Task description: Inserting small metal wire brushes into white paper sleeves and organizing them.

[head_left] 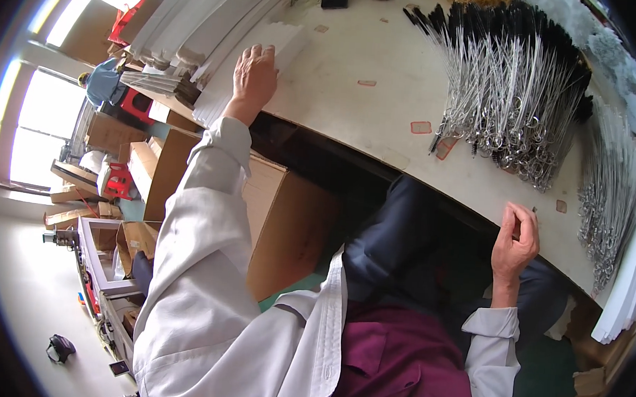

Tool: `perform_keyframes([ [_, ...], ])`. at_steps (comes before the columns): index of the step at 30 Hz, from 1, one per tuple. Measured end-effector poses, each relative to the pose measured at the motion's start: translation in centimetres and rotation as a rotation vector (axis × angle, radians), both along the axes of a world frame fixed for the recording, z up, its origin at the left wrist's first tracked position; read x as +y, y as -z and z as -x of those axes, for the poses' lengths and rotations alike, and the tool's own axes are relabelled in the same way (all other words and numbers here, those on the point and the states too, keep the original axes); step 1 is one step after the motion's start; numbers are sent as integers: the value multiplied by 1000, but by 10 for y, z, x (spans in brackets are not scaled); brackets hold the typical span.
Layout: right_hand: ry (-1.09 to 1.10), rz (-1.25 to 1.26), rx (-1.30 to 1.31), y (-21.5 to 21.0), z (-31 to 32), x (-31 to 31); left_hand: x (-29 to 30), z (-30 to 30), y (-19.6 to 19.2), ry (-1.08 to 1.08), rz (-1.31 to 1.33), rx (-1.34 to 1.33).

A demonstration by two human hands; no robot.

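My left hand (254,76) lies flat, fingers spread, on a stack of long white card strips (227,86) at the left end of the pale worktable (380,108). My right hand (515,237) rests at the table's near edge with its fingers curled, pinching what looks like a small dark thin piece; I cannot make out what it is. A big fanned bundle of thin metal wires with black tips and ring ends (507,86) lies on the table between and beyond my hands. I wear a white coat over a maroon top.
More white strip stacks (191,16) lie at the far left of the table. Another wire bundle (609,192) and white sheets (625,301) sit at the right. A brown cardboard box (288,218) stands under the table. A person in blue (105,83) is farther left.
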State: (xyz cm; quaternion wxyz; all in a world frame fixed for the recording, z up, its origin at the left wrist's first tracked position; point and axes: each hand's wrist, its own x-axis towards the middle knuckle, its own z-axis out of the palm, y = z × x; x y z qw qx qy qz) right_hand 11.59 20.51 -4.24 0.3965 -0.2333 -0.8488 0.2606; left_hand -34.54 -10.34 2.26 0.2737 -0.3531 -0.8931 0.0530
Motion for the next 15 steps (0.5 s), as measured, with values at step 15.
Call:
perform_keyframes([
  [15,-16,-81,-51,2,-3,3,-179,-10,54,-592,-1978,-720],
])
